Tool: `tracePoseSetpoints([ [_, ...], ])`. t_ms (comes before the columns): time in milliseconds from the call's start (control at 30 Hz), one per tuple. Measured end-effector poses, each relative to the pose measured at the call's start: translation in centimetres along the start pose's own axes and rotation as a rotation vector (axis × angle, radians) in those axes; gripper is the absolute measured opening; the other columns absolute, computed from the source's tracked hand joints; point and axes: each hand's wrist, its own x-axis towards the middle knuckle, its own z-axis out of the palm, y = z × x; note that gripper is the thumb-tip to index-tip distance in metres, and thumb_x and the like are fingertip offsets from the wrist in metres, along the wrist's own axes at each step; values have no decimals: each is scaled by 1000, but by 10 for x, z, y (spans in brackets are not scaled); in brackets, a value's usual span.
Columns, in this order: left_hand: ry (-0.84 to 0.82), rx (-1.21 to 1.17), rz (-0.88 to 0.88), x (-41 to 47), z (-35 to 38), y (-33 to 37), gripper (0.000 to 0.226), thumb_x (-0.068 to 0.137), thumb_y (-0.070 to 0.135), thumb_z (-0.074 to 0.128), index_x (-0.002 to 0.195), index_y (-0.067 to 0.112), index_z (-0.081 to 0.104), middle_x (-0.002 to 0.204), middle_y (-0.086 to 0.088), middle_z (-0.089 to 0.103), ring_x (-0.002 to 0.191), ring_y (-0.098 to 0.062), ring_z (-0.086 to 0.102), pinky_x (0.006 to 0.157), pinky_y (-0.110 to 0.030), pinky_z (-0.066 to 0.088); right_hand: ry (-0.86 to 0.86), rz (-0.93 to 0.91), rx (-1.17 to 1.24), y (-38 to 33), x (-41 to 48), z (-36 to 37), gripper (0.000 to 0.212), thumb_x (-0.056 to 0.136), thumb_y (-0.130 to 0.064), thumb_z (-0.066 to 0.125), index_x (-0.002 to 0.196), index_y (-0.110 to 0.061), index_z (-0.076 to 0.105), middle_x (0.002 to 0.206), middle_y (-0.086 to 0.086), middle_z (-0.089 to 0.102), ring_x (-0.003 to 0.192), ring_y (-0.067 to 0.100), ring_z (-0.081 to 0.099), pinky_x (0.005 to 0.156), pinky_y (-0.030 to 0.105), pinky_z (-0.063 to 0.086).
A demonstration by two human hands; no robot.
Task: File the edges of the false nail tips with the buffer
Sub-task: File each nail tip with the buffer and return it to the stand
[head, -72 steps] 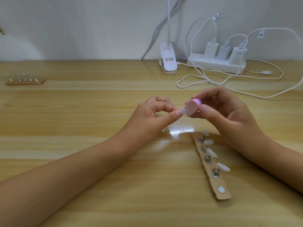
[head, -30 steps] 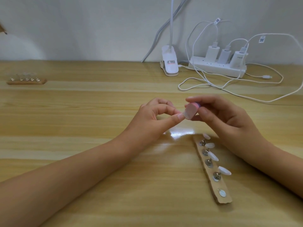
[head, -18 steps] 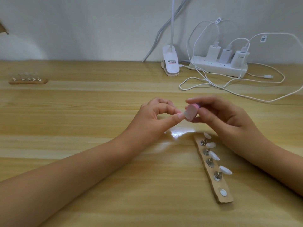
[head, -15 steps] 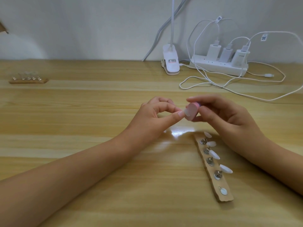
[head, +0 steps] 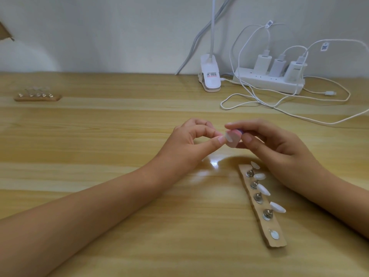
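Buffer [head: 295, 141], gripped in the curled right hand [head: 279, 148], meets the nail tip [head: 288, 137] the left hand [head: 185, 145] pinches between thumb and forefinger.

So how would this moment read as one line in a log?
left hand: pinches nail tip | right hand: holds buffer at its edge | holder strip: four mounted tips

The surface [head: 99, 136] is glossy pale wood. The holder strip [head: 277, 242] looks like matt cardboard with shiny metal studs [head: 267, 213] and smooth white plastic nail tips [head: 277, 207].
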Motion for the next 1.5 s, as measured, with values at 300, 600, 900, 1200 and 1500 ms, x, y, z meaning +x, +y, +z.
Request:
tracePoseSetpoints([
  [300, 6, -37, -1, 1, 0, -1, 10, 88, 22, 68, 90, 14, 74, 105, 9, 53, 96, 0, 52, 69, 0, 38, -1, 3, -6, 2, -1, 1, 28, 97, -17, 48, 119, -18, 64, 114, 9, 64, 113, 21, 63, 99, 34, 52],
  [600, 15, -27, -1, 2, 0, -4, 6, 87, 27, 69, 82, 25, 72, 103, 14, 53, 106, -5, 52, 83, -8, 37, 0, -83, -2, -1, -1, 2, 24, 99, -17, 47, 119, -16, 62, 112, 16, 59, 106, 23, 64, 94, 30, 54],
  [900, 6, -19, -4, 3, -1, -5, 8, 87, 28, 69, 86, 22, 74, 102, 13, 54, 101, 4, 53, 83, -2, 35, -3, -162, -71, 1, -2, 3, 23, 98, -12, 51, 117, -14, 63, 115, 11, 57, 111, 23, 59, 94, 35, 55],
  [1200, 11, -11, -6, 3, -1, -4, 12, 88, 25, 69, 91, 15, 74, 105, 7, 54, 105, -4, 54, 86, -7, 36, -17, -233, -160, 1, -3, 1, 23, 102, -10, 49, 120, -17, 62, 115, 8, 57, 109, 26, 58, 83, 50, 54],
  [1500, 16, -23, -17, 2, 0, -5, 11, 87, 25, 69, 91, 17, 75, 104, 10, 53, 99, 1, 53, 90, -13, 38, -5, -242, -259, 0, -2, 1, 28, 96, -8, 50, 118, -19, 63, 112, 10, 59, 109, 18, 58, 87, 32, 52],
])
